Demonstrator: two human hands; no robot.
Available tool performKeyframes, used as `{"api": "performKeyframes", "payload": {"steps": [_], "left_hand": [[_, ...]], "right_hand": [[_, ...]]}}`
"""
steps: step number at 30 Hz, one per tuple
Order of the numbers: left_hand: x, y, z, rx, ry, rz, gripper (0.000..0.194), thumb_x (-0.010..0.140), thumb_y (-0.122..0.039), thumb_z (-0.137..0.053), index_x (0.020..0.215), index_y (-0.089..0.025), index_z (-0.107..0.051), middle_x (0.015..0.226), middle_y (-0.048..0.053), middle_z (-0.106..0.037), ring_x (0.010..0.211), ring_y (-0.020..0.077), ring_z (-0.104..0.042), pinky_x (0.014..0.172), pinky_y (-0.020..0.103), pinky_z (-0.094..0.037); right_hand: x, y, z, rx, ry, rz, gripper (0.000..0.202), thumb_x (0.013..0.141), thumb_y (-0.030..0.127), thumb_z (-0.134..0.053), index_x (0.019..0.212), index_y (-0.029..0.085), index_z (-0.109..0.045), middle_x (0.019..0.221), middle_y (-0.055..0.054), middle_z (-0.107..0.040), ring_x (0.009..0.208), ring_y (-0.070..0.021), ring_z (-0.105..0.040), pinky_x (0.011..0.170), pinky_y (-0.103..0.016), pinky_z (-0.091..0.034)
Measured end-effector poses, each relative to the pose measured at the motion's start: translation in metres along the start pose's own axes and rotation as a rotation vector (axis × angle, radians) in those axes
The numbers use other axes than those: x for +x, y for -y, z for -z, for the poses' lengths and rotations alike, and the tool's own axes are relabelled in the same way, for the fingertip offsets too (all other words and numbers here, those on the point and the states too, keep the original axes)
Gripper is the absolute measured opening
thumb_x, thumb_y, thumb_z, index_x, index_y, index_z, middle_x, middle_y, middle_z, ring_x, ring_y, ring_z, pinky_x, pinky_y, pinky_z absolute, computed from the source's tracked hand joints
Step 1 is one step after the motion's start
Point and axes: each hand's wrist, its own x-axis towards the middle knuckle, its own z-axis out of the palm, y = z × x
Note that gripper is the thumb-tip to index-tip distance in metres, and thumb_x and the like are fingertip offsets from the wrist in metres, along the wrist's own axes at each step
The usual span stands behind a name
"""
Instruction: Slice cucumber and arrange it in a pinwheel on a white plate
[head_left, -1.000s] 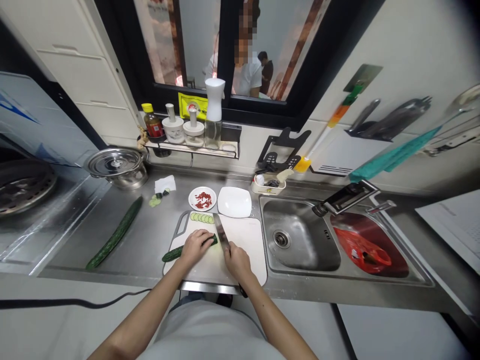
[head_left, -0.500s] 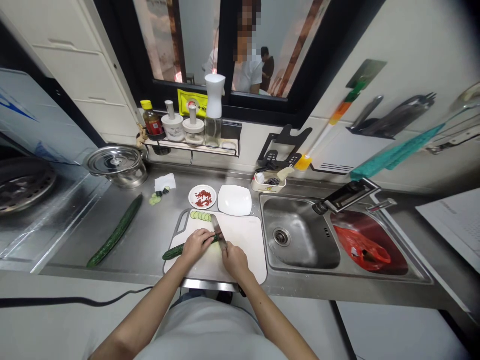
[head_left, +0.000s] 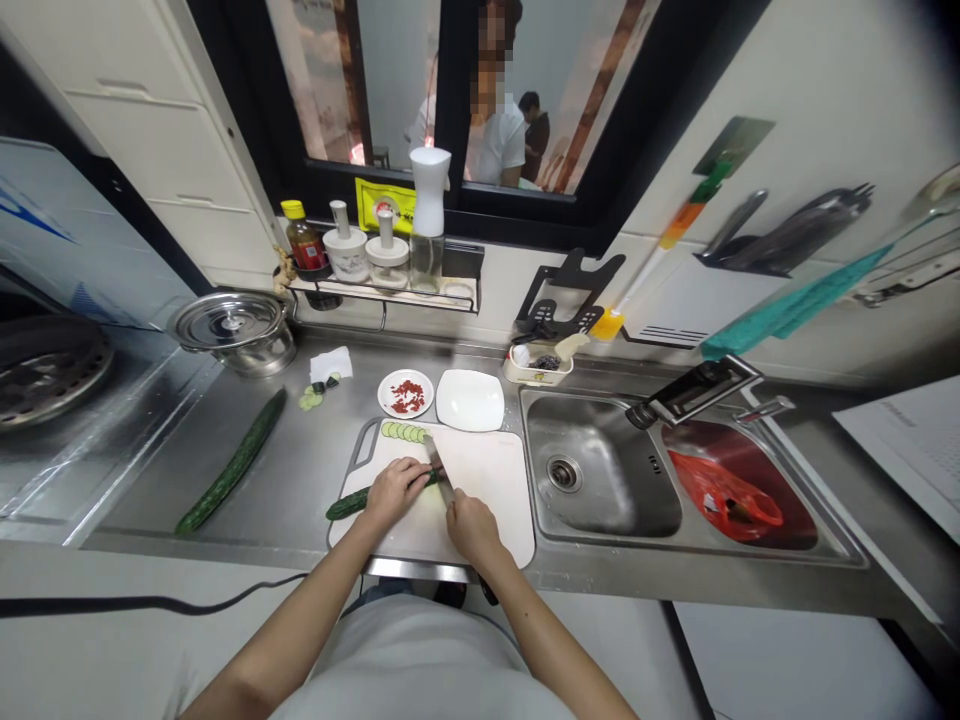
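Left hand [head_left: 399,490]: 1, palm down, fingers bent together and gripping a part-cut cucumber [head_left: 347,503]. The hand hid the cucumber's middle; 1 end showed to its left, a short stretch to its right. Fingertips: hard to make out.

Right hand [head_left: 474,525]: 1, closed around the handle of a knife [head_left: 441,475]. Handle mostly hidden in the grip, a dark end showing by the wrist. Blade slanted forward from the hand, at the cucumber's right end; whether it had entered, I could not tell.

Forearms: 2, angled inward; upper arms cut off from my sight.

Cutting board [head_left: 495,490]: beneath the hands, partly covered.

Cucumber slices [head_left: 405,432]: 1 overlapping row, beyond the left hand; count unclear.

Whole cucumber [head_left: 232,465]: 1, well left of the left hand.
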Motion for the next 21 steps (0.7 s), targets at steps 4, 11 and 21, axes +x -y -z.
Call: {"api": "performKeyframes", "payload": {"steps": [4, 11, 21], "left_hand": [[0.0, 0.001, -0.001, -0.003, -0.008, -0.004, 0.026, 0.092, -0.036, -0.049, 0.108, -0.028, -0.069, 0.099, 0.004, -0.065, 0.094, 0.017, -0.057, 0.085, 0.029, -0.045], [0.001, 0.002, 0.0, -0.027, 0.004, -0.007, 0.026, 0.092, -0.035, -0.049, 0.108, -0.028, -0.068, 0.099, 0.004, -0.065, 0.094, 0.0173, -0.057, 0.085, 0.03, -0.045], [0.003, -0.001, 0.003, -0.052, 0.007, 0.025, 0.025, 0.092, -0.034, -0.049, 0.107, -0.028, -0.068, 0.096, 0.003, -0.066, 0.093, 0.0179, -0.058, 0.083, 0.03, -0.045]], "right_hand": [[-0.008, -0.001, 0.001, -0.015, 0.019, -0.007, 0.031, 0.092, 0.014, -0.033, 0.11, 0.011, -0.058, 0.097, -0.016, -0.068, 0.095, -0.0234, -0.064, 0.075, -0.029, -0.042], [-0.024, -0.007, 0.0, -0.008, 0.061, 0.001, 0.032, 0.091, 0.012, -0.034, 0.109, 0.009, -0.06, 0.098, -0.016, -0.069, 0.098, -0.0244, -0.064, 0.076, -0.029, -0.042], [-0.035, -0.01, 0.002, -0.021, 0.095, -0.021, 0.032, 0.091, 0.012, -0.035, 0.109, 0.011, -0.06, 0.096, -0.016, -0.069, 0.098, -0.0241, -0.064, 0.075, -0.028, -0.042]]}}
